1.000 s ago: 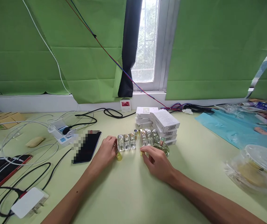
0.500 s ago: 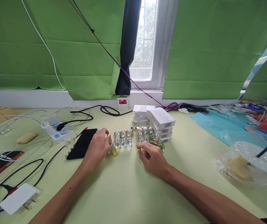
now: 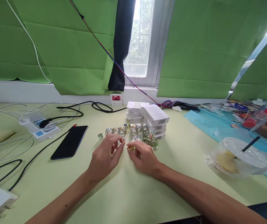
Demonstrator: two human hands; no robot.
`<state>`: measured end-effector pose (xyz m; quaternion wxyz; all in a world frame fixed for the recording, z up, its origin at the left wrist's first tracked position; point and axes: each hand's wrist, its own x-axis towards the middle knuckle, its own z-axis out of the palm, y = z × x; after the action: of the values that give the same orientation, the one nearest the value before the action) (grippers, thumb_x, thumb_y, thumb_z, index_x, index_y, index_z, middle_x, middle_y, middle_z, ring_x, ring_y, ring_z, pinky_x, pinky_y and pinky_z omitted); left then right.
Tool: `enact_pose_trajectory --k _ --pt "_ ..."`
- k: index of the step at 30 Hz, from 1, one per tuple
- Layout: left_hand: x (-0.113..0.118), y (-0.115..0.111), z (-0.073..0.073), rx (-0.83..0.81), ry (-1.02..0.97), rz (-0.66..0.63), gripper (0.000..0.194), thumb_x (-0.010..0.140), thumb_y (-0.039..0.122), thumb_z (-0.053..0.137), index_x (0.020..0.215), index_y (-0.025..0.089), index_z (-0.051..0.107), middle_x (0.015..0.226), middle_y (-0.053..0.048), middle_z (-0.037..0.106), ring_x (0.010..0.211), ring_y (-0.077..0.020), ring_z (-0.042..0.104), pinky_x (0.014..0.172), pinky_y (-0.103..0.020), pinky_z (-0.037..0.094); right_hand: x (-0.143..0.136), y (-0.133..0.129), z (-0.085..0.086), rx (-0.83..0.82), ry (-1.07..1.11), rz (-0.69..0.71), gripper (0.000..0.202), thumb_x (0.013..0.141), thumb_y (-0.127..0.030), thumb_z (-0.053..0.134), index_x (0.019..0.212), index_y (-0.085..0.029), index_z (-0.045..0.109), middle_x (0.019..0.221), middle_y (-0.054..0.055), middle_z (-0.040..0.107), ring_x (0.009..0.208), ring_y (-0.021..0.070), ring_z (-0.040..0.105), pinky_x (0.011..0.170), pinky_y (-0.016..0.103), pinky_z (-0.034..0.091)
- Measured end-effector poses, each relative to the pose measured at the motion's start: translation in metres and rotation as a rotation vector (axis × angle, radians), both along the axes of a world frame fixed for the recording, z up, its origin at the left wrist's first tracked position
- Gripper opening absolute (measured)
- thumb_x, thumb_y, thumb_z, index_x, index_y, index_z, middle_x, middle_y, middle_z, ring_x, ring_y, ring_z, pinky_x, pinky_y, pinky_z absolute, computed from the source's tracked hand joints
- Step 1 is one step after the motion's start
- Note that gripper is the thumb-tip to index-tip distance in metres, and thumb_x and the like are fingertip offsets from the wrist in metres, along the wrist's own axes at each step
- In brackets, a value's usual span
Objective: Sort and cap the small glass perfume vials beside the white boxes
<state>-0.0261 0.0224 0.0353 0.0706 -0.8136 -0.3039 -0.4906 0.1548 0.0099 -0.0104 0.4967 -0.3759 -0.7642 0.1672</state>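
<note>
My left hand [image 3: 106, 154] is closed in a pinch in front of a row of small clear glass bottles [image 3: 115, 131]; what its fingertips hold is too small to make out. Gold shows behind its curled fingers. Just to the right, my right hand [image 3: 144, 155] is curled, thumb and forefinger together at a small gold piece [image 3: 131, 148] that is mostly hidden. The fingertips of both hands almost meet. A second group of clear bottles [image 3: 136, 132] stands behind my right hand, beside a rounded greenish bottle [image 3: 150, 142] with a silver-green top. A silver-green cap [image 3: 100, 136] is left of the rows.
White boxes [image 3: 156, 115] are stacked behind the bottles. A black phone [image 3: 70, 143] lies left, near a power strip [image 3: 41, 127] and cables. At right are a lidded plastic cup with a straw [image 3: 243, 154] in a bag and a blue sheet [image 3: 200, 119].
My left hand has moved right, from beside the phone to in front of the left bottles, close to my right hand. The right hand stays nearly in place. The whole view has shifted slightly.
</note>
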Motion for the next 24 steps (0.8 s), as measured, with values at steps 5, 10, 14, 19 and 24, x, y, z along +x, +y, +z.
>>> enact_pose_trajectory --k 5,10,14,19,24 --pt "0.004 0.000 -0.010 -0.088 0.041 -0.063 0.011 0.096 0.013 0.056 0.103 0.021 0.054 0.093 0.000 0.062 0.057 -0.0042 0.052 0.054 -0.017 0.048 0.000 -0.002 0.003 0.003 -0.053 0.014 0.018 0.100 -0.027 0.049 0.108 -0.020 0.063 0.082 0.001 0.066 0.057 0.0097 0.050 0.060 0.024 0.044" --pt "0.004 0.001 -0.013 -0.136 0.042 -0.058 0.007 0.097 0.015 0.055 0.100 0.021 0.055 0.095 -0.001 0.061 0.056 -0.0043 0.051 0.055 -0.018 0.048 0.000 0.000 0.005 -0.018 -0.029 0.006 0.017 0.099 -0.029 0.048 0.105 -0.020 0.062 0.079 -0.001 0.065 0.054 0.0091 0.048 0.058 0.023 0.043" --pt "0.005 0.001 -0.015 -0.180 0.025 -0.079 0.006 0.098 0.016 0.053 0.099 0.021 0.055 0.095 -0.001 0.061 0.057 -0.0044 0.051 0.056 -0.019 0.048 -0.004 0.007 0.006 0.011 0.003 -0.022 0.022 0.100 -0.030 0.043 0.096 -0.019 0.061 0.074 0.000 0.063 0.057 0.0110 0.052 0.058 0.023 0.043" --pt "0.005 0.003 -0.019 -0.204 0.014 -0.071 0.006 0.098 0.015 0.052 0.099 0.021 0.054 0.091 0.001 0.060 0.056 -0.0050 0.050 0.055 -0.019 0.046 -0.012 0.015 0.007 0.062 0.036 -0.014 0.022 0.099 -0.031 0.046 0.086 -0.019 0.059 0.067 -0.002 0.058 0.054 0.0101 0.047 0.055 0.023 0.040" --pt "0.004 0.004 -0.021 -0.261 0.015 -0.077 0.005 0.099 0.017 0.051 0.098 0.022 0.053 0.088 0.001 0.059 0.057 -0.0063 0.050 0.055 -0.021 0.045 -0.013 0.016 0.006 0.056 0.061 -0.010 0.020 0.098 -0.031 0.047 0.085 -0.020 0.058 0.062 -0.003 0.055 0.049 0.0094 0.046 0.052 0.023 0.041"
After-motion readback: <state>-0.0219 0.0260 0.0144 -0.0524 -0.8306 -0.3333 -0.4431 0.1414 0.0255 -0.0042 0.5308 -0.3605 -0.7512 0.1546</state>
